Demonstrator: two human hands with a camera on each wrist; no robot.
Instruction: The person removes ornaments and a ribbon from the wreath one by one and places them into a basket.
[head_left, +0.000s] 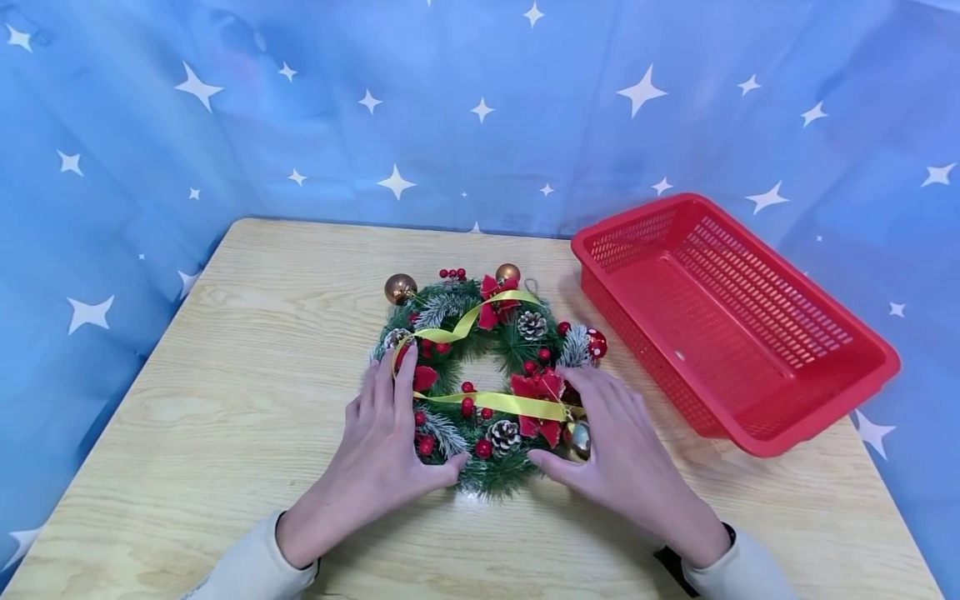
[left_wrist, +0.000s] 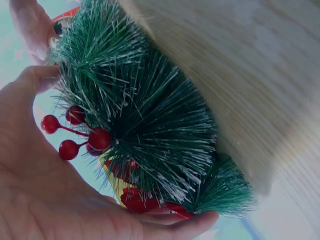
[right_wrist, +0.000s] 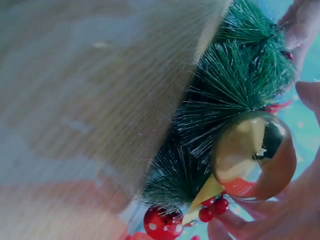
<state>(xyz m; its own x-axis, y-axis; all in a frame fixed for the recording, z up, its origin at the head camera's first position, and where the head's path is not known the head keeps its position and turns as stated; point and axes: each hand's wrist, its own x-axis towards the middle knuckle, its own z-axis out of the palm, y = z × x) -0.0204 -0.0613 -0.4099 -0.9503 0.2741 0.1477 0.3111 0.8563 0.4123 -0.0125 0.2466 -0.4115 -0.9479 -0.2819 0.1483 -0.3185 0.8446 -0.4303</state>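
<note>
A green Christmas wreath (head_left: 495,477) with red berries, pine cones and red flowers lies on the table. Yellow ribbon (head_left: 517,405) crosses it in two strands. My left hand (head_left: 386,450) holds the wreath's left side, fingers over the top and thumb at the front edge; the left wrist view shows thumb and fingers spanning the green needles (left_wrist: 155,120). On the opposite side my right hand (head_left: 622,446) grips the wreath near a red flower (head_left: 538,408), its thumb toward the front. A shiny gold ball (right_wrist: 255,156) sits beside the right fingers.
A red plastic basket (head_left: 637,342) with slotted walls stands at the back right of the wooden table (head_left: 247,333). Brown-gold balls (head_left: 401,288) and a white-spotted red ornament (head_left: 596,343) stick out from the wreath. A blue star-patterned cloth (head_left: 450,125) hangs behind.
</note>
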